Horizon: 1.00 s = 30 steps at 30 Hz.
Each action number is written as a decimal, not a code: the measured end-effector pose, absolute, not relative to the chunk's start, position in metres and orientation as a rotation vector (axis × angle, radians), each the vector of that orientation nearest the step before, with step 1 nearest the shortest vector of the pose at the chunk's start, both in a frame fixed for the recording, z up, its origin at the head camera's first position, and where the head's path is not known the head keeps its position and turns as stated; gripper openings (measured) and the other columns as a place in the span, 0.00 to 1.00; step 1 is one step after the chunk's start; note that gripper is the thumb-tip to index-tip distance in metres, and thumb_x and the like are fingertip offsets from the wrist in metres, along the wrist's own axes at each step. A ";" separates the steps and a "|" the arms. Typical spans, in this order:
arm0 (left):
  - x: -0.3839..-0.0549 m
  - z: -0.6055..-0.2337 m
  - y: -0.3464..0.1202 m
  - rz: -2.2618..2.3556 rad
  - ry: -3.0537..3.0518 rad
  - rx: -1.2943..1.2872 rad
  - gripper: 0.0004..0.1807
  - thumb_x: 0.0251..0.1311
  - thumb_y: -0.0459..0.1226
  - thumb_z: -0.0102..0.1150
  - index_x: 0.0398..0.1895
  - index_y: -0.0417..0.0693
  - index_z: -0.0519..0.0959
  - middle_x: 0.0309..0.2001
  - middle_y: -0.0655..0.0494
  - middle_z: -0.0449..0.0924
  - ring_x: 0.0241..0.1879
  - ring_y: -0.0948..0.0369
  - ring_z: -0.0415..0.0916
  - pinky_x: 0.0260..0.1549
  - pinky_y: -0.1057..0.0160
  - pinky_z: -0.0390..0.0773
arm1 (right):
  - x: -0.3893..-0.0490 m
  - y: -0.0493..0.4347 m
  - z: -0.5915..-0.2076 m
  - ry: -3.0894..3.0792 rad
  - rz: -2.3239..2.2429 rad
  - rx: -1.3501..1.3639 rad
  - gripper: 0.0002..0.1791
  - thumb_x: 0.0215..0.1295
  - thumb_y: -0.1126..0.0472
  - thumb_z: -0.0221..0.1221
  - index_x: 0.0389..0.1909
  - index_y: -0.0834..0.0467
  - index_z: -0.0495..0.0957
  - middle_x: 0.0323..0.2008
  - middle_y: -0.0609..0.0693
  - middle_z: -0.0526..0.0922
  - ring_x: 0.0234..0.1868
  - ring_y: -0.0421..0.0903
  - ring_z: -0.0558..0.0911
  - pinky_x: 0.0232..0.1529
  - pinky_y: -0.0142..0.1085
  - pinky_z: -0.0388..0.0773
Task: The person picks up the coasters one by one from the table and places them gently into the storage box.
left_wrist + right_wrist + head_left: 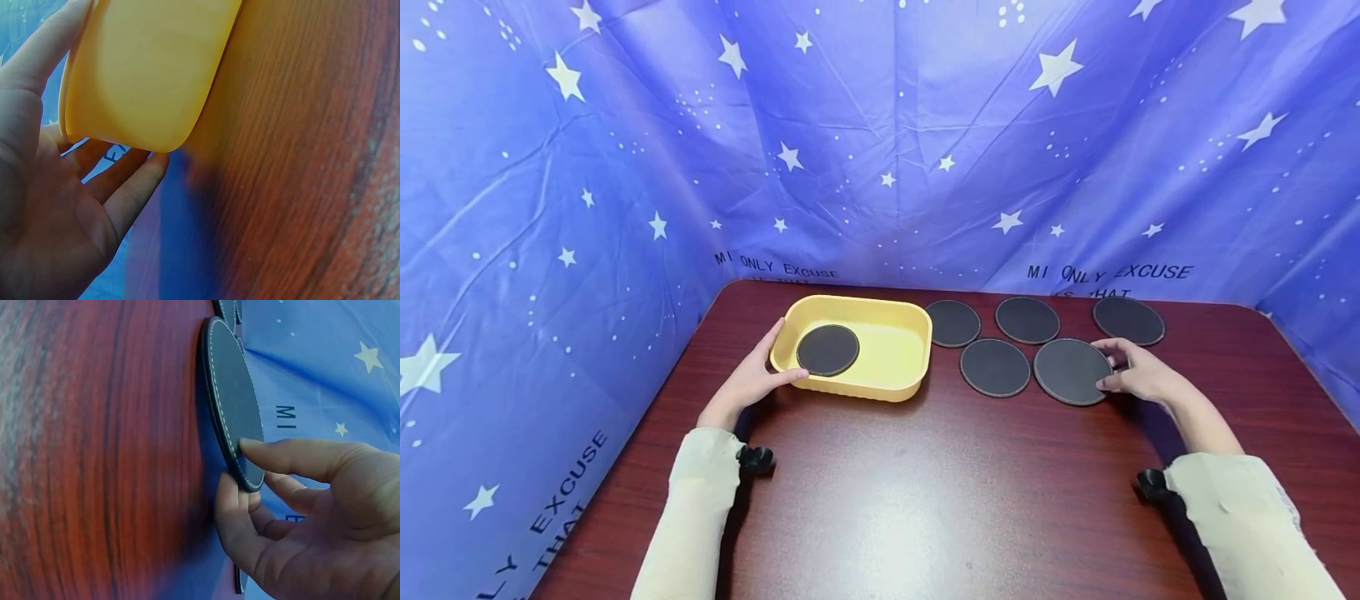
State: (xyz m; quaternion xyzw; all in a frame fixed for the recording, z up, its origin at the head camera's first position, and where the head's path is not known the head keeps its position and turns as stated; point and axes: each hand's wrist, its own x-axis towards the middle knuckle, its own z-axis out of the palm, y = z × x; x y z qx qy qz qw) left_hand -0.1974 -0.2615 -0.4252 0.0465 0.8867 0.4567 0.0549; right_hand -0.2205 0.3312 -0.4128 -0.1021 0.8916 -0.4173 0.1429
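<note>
My left hand point(751, 380) grips the left end of a yellow rectangular basin point(891, 354). Its thumb lies at the front rim, with the fingers spread round the end wall; the left wrist view shows the basin's outer side point(150, 69) close against them. Inside, toward the left, lies one round black coaster point(827, 350). My right hand point(1142, 373) pinches another black coaster point(1070, 372) by its right edge, thumb on top and fingers beneath. In the right wrist view that coaster point(234, 387) shows light stitching round its border and is tilted up off the table.
Several more black coasters lie right of the basin: one beside its wall point(953, 323), one in front point(996, 367), one behind point(1027, 320) and one at the far right point(1129, 321). The dark red wooden table point(940, 483) backs onto a blue star-patterned curtain point(880, 150).
</note>
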 end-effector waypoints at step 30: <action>-0.196 -0.425 -0.262 1.385 2.691 0.127 0.58 0.56 0.44 0.71 0.82 0.55 0.41 0.81 0.51 0.43 0.80 0.47 0.42 0.77 0.40 0.45 | -0.206 0.345 -0.402 1.729 -2.111 -0.249 0.28 0.68 0.79 0.51 0.55 0.45 0.82 0.41 0.45 0.83 0.41 0.39 0.86 0.43 0.35 0.87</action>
